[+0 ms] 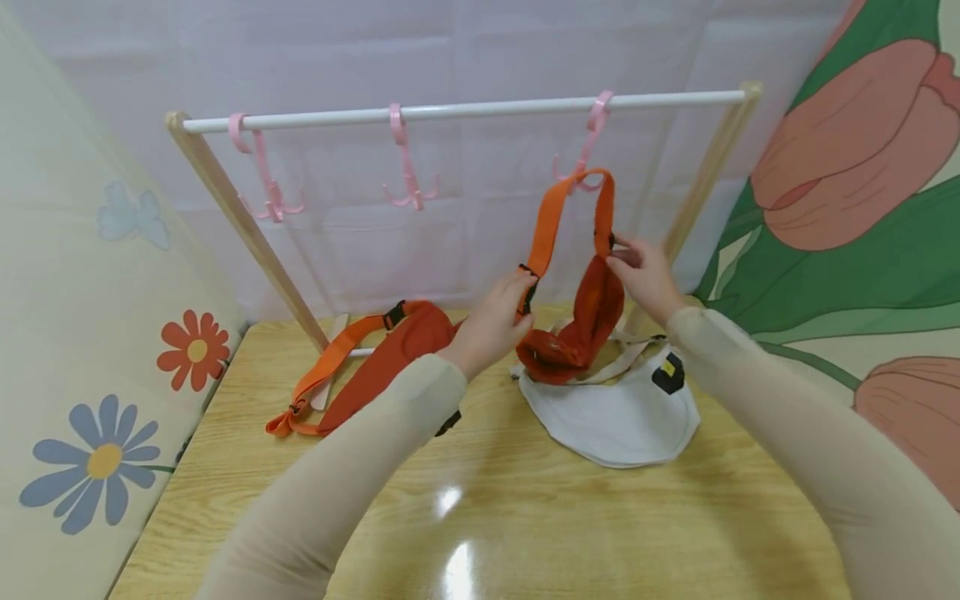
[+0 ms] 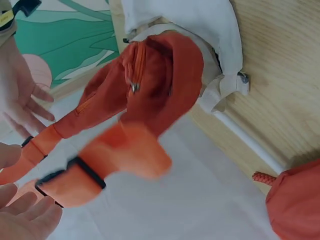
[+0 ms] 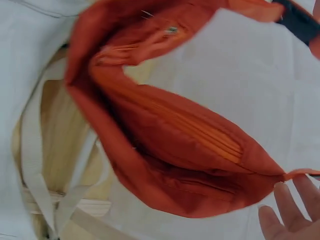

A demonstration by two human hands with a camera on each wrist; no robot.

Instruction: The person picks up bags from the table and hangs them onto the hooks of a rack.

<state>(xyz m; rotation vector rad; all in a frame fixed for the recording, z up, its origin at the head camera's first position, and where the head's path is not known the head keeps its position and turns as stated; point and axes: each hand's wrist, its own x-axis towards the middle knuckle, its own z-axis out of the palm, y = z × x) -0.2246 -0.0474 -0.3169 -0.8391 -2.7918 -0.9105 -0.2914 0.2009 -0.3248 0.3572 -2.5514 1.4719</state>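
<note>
Hanging between the person's two hands is a red bag (image 1: pixel 602 296), whose body we see drooping in a U beneath its raised orange strap (image 1: pixel 550 221). We find the left hand (image 1: pixel 491 325) pinching the strap at a black buckle (image 1: pixel 529 292), and the right hand (image 1: pixel 643 275) gripping between thumb and finger where strap and body join. Orange zips (image 3: pixel 200 134) run along the bag, as we note from the right wrist. The top of the strap overlaps the lower prongs of the rightmost pink hook (image 1: pixel 595 125); we cannot tell whether it rests on them. Below, we observe a white bag (image 1: pixel 607 421) with a black-and-yellow patch (image 1: pixel 669 373), lying on the wood-grained bench (image 1: pixel 570 533). To its left lies a second red bag (image 1: pixel 397 362), likewise orange-strapped. Above, we see a white rail (image 1: pixel 495 109) borne by wooden posts (image 1: pixel 240 225); from it also hang a middle pink hook (image 1: pixel 407 167) and a leftmost pink hook (image 1: pixel 264 175). Behind, we distinguish a pale cloth (image 1: pixel 337 67), flanked by large tulips (image 1: pixel 847 150) at right and a blue flower (image 1: pixel 75 458) at left.
</note>
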